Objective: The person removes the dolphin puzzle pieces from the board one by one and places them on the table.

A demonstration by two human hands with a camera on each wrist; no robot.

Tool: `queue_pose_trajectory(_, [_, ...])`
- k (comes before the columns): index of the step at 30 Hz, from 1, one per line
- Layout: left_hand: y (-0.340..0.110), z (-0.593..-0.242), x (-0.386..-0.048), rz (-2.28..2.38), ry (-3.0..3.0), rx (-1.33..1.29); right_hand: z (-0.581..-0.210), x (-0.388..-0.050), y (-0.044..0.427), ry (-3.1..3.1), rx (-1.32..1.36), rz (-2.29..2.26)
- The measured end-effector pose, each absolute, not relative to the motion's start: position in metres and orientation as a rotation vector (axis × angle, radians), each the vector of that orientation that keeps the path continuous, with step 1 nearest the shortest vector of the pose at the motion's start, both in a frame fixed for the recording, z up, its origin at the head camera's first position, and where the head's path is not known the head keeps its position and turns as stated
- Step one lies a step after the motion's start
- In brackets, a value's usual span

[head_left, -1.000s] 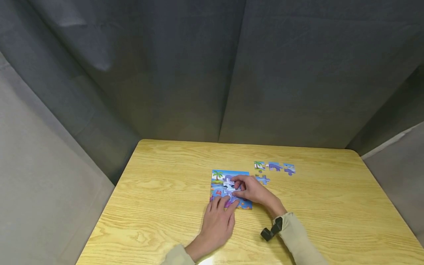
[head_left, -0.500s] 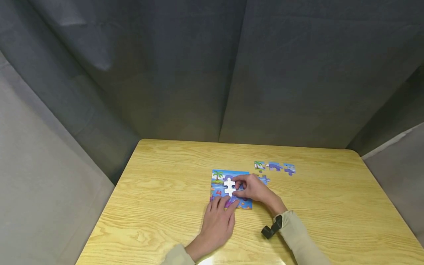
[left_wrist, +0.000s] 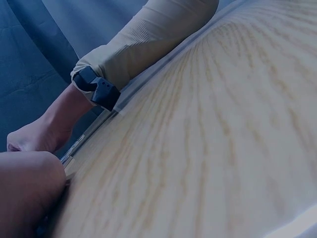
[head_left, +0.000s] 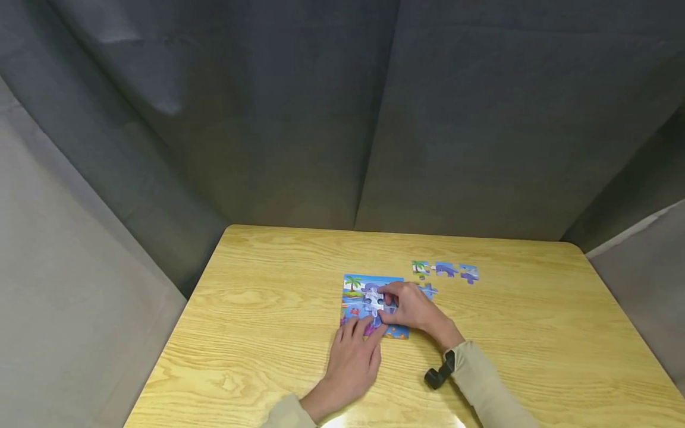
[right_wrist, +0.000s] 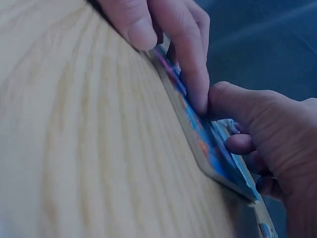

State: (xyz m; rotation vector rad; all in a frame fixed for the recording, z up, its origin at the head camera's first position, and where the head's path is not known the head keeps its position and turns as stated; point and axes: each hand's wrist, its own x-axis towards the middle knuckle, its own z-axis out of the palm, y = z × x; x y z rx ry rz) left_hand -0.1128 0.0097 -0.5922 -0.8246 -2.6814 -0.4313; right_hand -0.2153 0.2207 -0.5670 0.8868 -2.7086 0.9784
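Observation:
A square jigsaw puzzle (head_left: 350, 302) with a palm tree and sea picture lies flat on the wooden table. My right hand (head_left: 413, 306) pinches a glossy puzzle piece (head_left: 373, 304) between thumb and fingers, over the middle of the picture. Light glints whitely off that piece; whether it sits flush with the rest I cannot tell. The fingertips of my left hand (head_left: 353, 359) rest on the puzzle's near edge, its fingers fairly straight. In the right wrist view, the puzzle (right_wrist: 213, 148) shows from the side, the right thumb close to a left fingertip.
Several loose puzzle pieces lie beyond the right hand, among them a palm tree piece (head_left: 420, 267), a purple dolphin piece (head_left: 445, 269) and a blue and purple piece (head_left: 469, 273). Partly behind the hand is another blue piece (head_left: 429, 290). Dark curtains (head_left: 299, 131) surround the table (head_left: 257, 309).
Both hands keep nearly the same places. The pinched piece flashed bright white half a second ago and now looks greyer, its tilt or glare having shifted slightly.

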Motion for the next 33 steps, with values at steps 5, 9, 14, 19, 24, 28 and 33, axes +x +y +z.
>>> queue_pose_trajectory(5, [0.01,-0.593,-0.113,-0.427,-2.668,-0.823,-0.572,-0.218,0.226,-2.659,0.889,1.014])
queue_pose_trajectory(9, [0.01,-0.593,-0.113,-0.421,-2.647,-0.824,-0.574,-0.218,0.233,-2.659,0.872,1.041])
queue_pose_trajectory(14, [0.009,-0.593,-0.113,-0.424,-2.641,-0.822,-0.571,-0.218,0.244,-2.647,0.856,1.048])
queue_pose_trajectory(19, [0.009,-0.595,-0.114,-0.433,-2.657,-0.817,-0.568,-0.217,0.259,-2.613,0.83,1.052])
queue_pose_trajectory(24, [0.009,-0.596,-0.115,-0.458,-2.668,-0.818,-0.564,-0.214,0.277,-2.617,0.775,1.109])
queue_pose_trajectory(28, [0.009,-0.595,-0.114,-0.47,-2.663,-0.82,-0.562,-0.212,0.293,-2.631,0.705,1.141])
queue_pose_trajectory(33, [0.009,-0.595,-0.113,-0.478,-2.65,-0.822,-0.562,-0.21,0.314,-2.655,0.622,1.161])
